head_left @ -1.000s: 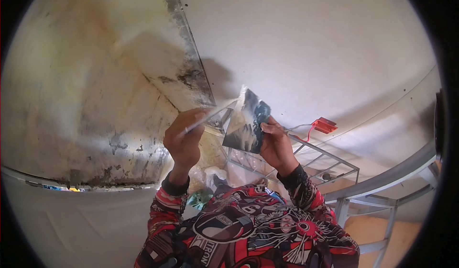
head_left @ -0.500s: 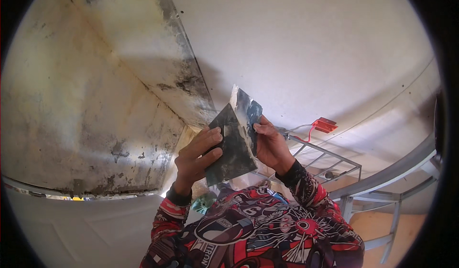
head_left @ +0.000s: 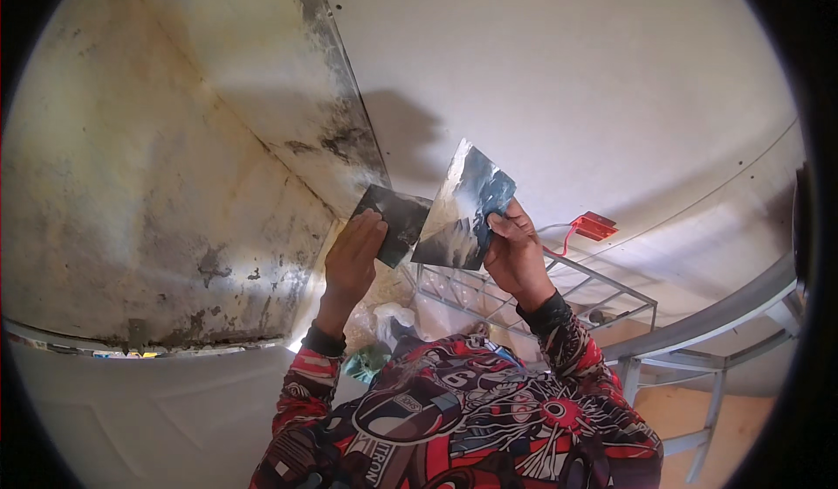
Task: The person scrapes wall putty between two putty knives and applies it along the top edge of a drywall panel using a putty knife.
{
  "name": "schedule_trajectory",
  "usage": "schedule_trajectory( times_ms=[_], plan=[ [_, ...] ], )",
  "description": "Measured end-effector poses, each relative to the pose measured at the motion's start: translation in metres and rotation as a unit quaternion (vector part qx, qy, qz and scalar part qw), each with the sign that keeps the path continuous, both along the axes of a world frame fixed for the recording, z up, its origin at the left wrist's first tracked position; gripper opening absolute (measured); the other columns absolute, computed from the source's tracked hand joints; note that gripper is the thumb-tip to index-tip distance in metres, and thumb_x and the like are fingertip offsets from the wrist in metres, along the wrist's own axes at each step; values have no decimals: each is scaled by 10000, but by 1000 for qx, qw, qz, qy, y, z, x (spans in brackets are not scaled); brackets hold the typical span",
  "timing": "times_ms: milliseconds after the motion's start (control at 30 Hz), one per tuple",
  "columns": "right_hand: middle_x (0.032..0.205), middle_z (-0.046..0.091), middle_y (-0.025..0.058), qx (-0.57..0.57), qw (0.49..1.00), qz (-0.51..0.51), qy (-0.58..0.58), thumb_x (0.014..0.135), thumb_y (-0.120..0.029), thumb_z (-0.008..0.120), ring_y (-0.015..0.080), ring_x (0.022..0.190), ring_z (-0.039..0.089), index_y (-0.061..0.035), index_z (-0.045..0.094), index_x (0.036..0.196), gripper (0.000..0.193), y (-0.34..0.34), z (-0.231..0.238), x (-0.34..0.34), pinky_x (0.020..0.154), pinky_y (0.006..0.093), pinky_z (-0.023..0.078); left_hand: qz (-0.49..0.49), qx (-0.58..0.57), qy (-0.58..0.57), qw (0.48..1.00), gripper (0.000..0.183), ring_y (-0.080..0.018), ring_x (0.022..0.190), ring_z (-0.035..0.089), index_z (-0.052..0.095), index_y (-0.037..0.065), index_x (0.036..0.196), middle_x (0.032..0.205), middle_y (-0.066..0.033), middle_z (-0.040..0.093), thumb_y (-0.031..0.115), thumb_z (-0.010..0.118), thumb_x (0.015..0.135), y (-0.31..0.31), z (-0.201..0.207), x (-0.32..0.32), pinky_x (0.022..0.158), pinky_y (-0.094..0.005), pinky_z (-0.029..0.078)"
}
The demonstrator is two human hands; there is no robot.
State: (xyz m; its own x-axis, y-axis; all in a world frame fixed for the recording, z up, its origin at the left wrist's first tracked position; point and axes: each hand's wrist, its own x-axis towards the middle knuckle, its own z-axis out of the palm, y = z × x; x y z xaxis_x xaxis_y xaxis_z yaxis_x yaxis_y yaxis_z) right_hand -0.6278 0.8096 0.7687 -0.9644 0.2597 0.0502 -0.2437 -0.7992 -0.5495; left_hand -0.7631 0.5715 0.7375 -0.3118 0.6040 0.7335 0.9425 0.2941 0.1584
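A flat, dark putty scraper [head_left: 400, 220] is gripped along its left edge by my left hand [head_left: 351, 258], fingers over its face and pressed together. My right hand [head_left: 517, 258] pinches a second scraper, smeared with white putty [head_left: 456, 194], at its right side between thumb and fingers. This one is tilted, with its pointed corner up and its lower left edge in front of or against the first scraper's right edge. Whether the two blades touch I cannot tell. Both are held up in front of my chest.
A stained, peeling wall [head_left: 157, 201] rises at the left beside a smooth pale panel surface [head_left: 559, 79]. A red box with a cable [head_left: 594, 226] sits at right, above a grey metal frame [head_left: 602, 284]. A curved metal rail [head_left: 707, 314] stands at far right.
The two scrapers have moved apart sideways. The right one has come up and to the right, showing more of its putty-smeared face; the left one has turned and lies partly behind it.
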Motion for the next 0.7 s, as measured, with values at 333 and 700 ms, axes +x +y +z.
schedule_trajectory(
  times_ms=[333,700],
  plan=[
    [985,647,-29,194,972,-116,-57,989,-10,498,33,777,596,-82,584,1249,283,15,-20,1,598,203,480,71,350,-537,764,230,-48,851,552,683,-22,1173,968,29,664,103,622,990,5,-5,32,762,-210,458],
    [1013,636,-35,265,954,-130,-57,1023,-49,498,2,785,548,-58,555,1313,296,3,-30,-6,623,185,445,52,366,-661,653,186,-12,680,460,701,-10,1098,842,60,622,113,622,982,20,9,64,585,-190,356]
  ],
)
